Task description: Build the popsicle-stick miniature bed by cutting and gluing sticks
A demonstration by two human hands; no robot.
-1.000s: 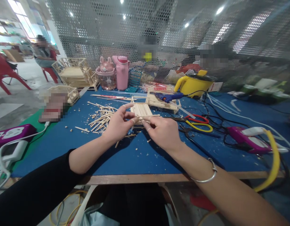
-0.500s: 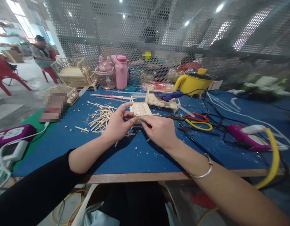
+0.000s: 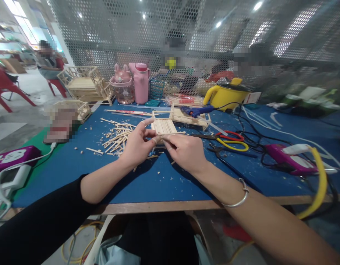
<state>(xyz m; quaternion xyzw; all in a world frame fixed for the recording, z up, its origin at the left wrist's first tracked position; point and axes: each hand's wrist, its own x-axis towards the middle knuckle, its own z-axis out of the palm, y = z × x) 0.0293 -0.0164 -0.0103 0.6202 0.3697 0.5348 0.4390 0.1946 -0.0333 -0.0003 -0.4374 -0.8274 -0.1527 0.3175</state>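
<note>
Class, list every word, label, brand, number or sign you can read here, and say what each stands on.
No text can be read with certainty.
Purple box at left: white shapes, no readable wording.
Red-and-clear packet: too blurred.
White card beside the yellow pot: nothing legible.
Phone: pixelated.

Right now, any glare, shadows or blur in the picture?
Head view: a light glares up top; head view: shadows darken the blue mat beneath the left hand and right hand; head view: phone pixelated, far-right background blurred.
</note>
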